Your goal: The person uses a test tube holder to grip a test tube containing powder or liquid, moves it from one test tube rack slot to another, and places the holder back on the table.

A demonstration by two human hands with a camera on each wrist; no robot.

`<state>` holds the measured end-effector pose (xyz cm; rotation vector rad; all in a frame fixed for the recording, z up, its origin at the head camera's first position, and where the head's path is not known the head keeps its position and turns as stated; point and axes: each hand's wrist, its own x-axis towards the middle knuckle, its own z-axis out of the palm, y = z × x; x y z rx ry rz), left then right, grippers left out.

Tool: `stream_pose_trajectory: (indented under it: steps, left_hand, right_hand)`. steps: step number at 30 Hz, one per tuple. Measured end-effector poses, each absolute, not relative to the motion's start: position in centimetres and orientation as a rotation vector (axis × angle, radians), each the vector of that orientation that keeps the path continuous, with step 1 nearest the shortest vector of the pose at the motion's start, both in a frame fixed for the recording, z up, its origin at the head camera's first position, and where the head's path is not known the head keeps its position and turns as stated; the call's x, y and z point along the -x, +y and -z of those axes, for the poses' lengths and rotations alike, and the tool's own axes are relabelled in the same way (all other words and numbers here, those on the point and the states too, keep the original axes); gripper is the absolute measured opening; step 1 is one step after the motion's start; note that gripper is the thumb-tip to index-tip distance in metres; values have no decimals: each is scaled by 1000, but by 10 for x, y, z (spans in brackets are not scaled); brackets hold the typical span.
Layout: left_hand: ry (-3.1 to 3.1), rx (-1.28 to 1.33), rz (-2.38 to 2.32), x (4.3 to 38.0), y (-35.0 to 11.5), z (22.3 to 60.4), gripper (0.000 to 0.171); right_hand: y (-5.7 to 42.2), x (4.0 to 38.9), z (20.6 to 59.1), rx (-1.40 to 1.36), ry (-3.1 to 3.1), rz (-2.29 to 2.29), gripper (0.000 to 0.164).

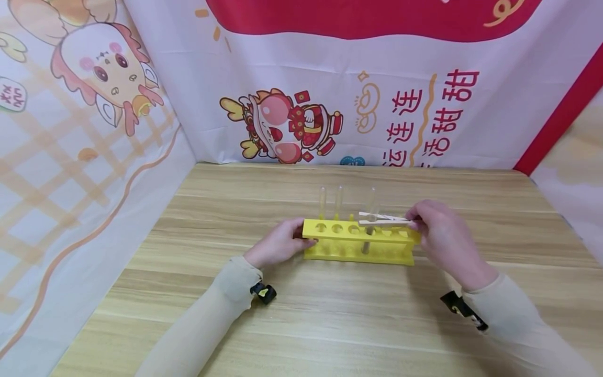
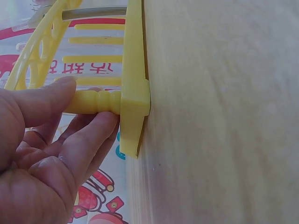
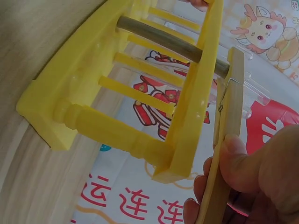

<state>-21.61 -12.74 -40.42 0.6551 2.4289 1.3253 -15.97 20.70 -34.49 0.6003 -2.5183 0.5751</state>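
Observation:
A yellow test tube rack (image 1: pixel 360 257) stands on the table in the head view. My left hand (image 1: pixel 280 243) grips its left end; in the left wrist view, thumb and fingers pinch the end post (image 2: pixel 93 101). My right hand (image 1: pixel 443 235) holds a wooden test tube clamp (image 3: pixel 232 102) by its handle, just above the rack's right half. The clamp's front end is at a test tube (image 1: pixel 372 196) standing upright in the rack. Dark grey-brown contents (image 3: pixel 161 39) fill its lower part, and its upper part rises clear above the clamp.
Two clear test tubes, one (image 1: pixel 322 203) beside another (image 1: pixel 339 201), stand upside down on pegs at the rack's back left. The wooden table (image 1: pixel 348 324) ends at a printed cloth (image 1: pixel 301 57) behind, with another cloth (image 1: pixel 94 173) along the left.

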Motion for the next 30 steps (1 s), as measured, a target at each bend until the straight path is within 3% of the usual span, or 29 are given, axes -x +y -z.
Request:
stream_pose_trajectory:
  steps: [30]
  left_hand:
    - [2418, -654, -1328, 216, -127, 403, 29]
  right_hand:
    - [209, 158, 351, -662, -2574, -506, 18]
